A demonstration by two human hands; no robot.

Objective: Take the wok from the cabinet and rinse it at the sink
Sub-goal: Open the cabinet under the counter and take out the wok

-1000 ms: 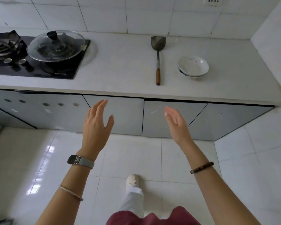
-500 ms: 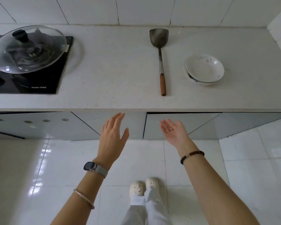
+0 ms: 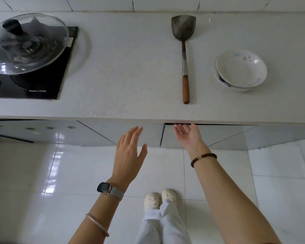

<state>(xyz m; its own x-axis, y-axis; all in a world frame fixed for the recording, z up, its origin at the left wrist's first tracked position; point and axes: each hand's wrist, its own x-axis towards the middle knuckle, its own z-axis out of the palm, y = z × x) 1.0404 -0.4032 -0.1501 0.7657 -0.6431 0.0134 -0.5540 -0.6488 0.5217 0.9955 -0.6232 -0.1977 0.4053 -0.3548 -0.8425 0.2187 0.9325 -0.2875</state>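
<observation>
White speckled countertop [image 3: 130, 67] across upper frame. Black hob [image 3: 48, 88] upper left, clear glass lid [image 3: 25, 50], black knob [image 3: 12, 27]. Dark grey spatula [image 3: 183, 27], brown handle. White bowls [image 3: 241, 67] at right, faint pink-blue floral print. Pale grey cabinet doors [image 3: 218, 134] mid-frame. Glossy white floor tiles [image 3: 42, 173] below. Brown bead bracelet [image 3: 203, 156].

The right hand [image 3: 187, 138] is reaching further forward, palm up, its fingertips [image 3: 179, 128] now arriving at the top edge of the cabinet door [image 3: 218, 134] under the desk [image 3: 130, 76] lip. The left hand [image 3: 128, 155] is advancing alongside.
</observation>
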